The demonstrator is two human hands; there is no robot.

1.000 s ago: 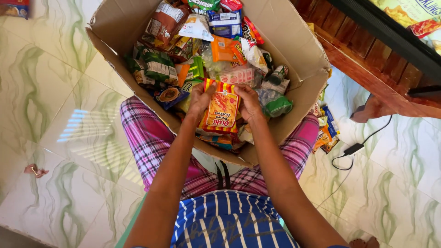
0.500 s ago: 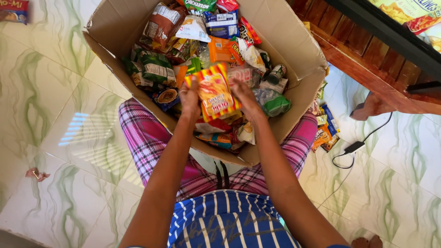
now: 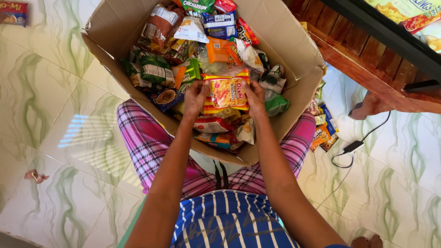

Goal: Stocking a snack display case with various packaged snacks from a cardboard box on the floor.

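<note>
A big open cardboard box (image 3: 294, 50) rests against my knees, filled with several snack packets. Over its near half I hold a yellow and orange striped snack bag (image 3: 226, 93) flat between both hands. My left hand (image 3: 196, 96) grips the bag's left edge. My right hand (image 3: 255, 95) grips its right edge. Under the bag lie a red packet (image 3: 212, 124) and more wrapped snacks. Green packets (image 3: 155, 68) sit at the box's left, an orange packet (image 3: 219, 50) and a blue and white one (image 3: 220, 24) further back.
I sit on a white and green marbled tile floor (image 3: 59, 138) in plaid trousers. More snack packets (image 3: 324, 128) lie to the right of the box. A wooden furniture piece (image 3: 367, 59) stands at right, with a black cable and adapter (image 3: 351, 147) on the floor.
The bag has turned from upright to lying sideways between my hands and has risen slightly away from me over the box. Both hands stayed on it.
</note>
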